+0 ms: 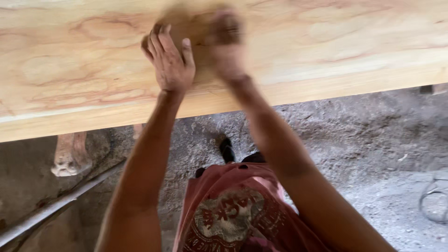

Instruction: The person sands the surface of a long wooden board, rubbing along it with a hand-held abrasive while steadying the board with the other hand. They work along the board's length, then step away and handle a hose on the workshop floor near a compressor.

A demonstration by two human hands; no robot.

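Note:
A wide pale wooden board [326,42] with reddish grain lies across the top of the head view. Both hands press on a brownish pad or sheet [189,23] on the board, blurred by motion, so its kind is unclear. My left hand [170,58] lies flat on the pad's left part, fingers together. My right hand [228,44] is blurred and grips or presses the pad's right part. Both forearms reach up from the bottom of the frame.
Below the board's near edge [93,121] is a rough grey dirt floor [373,140]. A carved wooden leg [70,154] stands under the board at left. A pale pipe or rail [51,207] runs diagonally at lower left. A dark shoe [227,150] shows.

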